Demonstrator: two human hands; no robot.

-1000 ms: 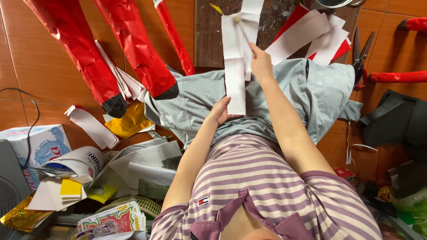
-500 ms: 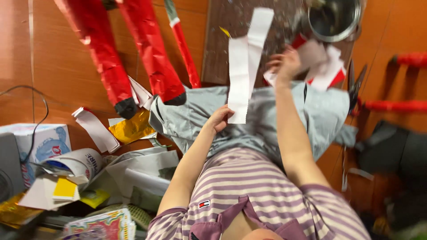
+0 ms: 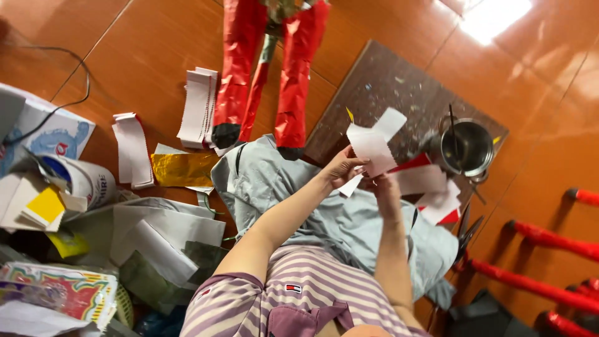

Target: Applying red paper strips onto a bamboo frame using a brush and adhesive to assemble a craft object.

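Since half a second ago the long white paper strip that hung straight between the hands has been drawn in and bent over, and the view has swung so that the dark board and the metal pot now sit further right. Both hands now meet over the lap: the left hand (image 3: 340,168) pinches the white paper strip (image 3: 372,142) between thumb and fingertips at its lower edge, and the right hand (image 3: 382,187) is closed on the same strip just below, though its fingers are partly hidden behind the paper, so the exact grip cannot be told. That strip is held in the air above the dark board (image 3: 387,87), its top end folded over to the right. As a judgement, the work looks about midway: two red wrapped legs (image 3: 268,68) and several red wrapped sticks (image 3: 549,237) seem finished, while loose red and white paper pieces (image 3: 437,193) lie on the lap and board beside the metal pot (image 3: 467,147), and stacks of cut white strips (image 3: 198,106) wait untouched on the floor to the left, near a sheet of gold foil (image 3: 184,170). Scissors (image 3: 467,234) lie by the right knee.
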